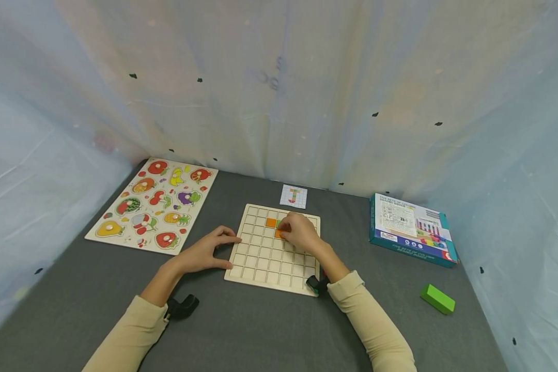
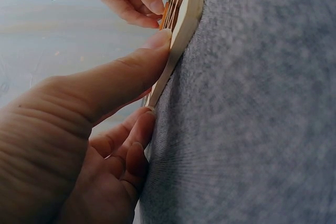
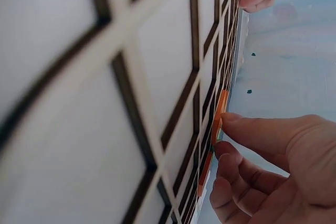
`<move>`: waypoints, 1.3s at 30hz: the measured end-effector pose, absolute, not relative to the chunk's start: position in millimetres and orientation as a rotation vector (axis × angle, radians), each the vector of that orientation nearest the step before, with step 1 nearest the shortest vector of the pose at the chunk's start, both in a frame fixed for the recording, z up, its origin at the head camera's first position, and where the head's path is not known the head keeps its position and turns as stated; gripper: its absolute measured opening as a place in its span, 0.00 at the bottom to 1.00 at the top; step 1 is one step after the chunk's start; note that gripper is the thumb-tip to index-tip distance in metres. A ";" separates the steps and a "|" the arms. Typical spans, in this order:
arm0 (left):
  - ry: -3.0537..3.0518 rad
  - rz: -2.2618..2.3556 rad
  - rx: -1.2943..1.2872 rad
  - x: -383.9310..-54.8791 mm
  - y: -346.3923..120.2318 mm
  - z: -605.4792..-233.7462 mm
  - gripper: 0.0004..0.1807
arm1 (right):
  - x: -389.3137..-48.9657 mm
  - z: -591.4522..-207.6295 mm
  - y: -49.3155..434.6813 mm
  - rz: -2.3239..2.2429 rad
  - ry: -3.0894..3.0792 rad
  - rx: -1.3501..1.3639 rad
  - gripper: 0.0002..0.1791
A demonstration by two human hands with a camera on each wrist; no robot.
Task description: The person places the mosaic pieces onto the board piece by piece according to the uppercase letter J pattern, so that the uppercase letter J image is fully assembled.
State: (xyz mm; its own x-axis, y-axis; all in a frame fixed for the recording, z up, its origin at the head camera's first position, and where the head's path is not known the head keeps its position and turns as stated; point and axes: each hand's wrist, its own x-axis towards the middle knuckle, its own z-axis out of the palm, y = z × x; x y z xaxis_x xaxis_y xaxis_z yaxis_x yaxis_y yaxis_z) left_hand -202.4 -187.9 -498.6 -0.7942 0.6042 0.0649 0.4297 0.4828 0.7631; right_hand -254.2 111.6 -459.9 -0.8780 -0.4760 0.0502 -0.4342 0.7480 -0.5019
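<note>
A pale wooden grid board point(image 1: 260, 263) lies on the grey cloth with a few coloured square tiles in its upper cells. One orange tile point(image 1: 270, 222) sits beside a green tile point(image 1: 278, 223), which is partly covered by fingers. My right hand point(image 1: 300, 232) reaches over the board and pinches another orange tile point(image 3: 222, 109) between thumb and index finger, right at the grid surface. Along the board's left edge, my left hand point(image 1: 205, 251) rests with thumb and fingers spread apart, their tips touching the rim point(image 2: 181, 38).
Behind the board lies a small pattern card point(image 1: 293, 196) with a coloured figure. A fruit puzzle board point(image 1: 160, 206) is at the left. To the right are a game box point(image 1: 411, 227) and a green block point(image 1: 437, 298). Pale sheeting point(image 1: 279, 93) hangs around the table.
</note>
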 end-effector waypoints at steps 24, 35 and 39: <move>2.528 1.209 0.890 -200.6 -187.0 -499.7 0.36 | -215.4 -445.9 256.0 -1.213 2.621 -0.626 0.12; 2.531 1.206 0.885 -200.9 -186.1 -499.4 0.37 | -183.0 -468.8 280.6 -1.213 2.616 -0.561 0.12; 2.541 1.197 0.890 -201.3 -186.5 -499.9 0.36 | -178.8 -471.7 278.5 -1.248 2.632 -0.570 0.13</move>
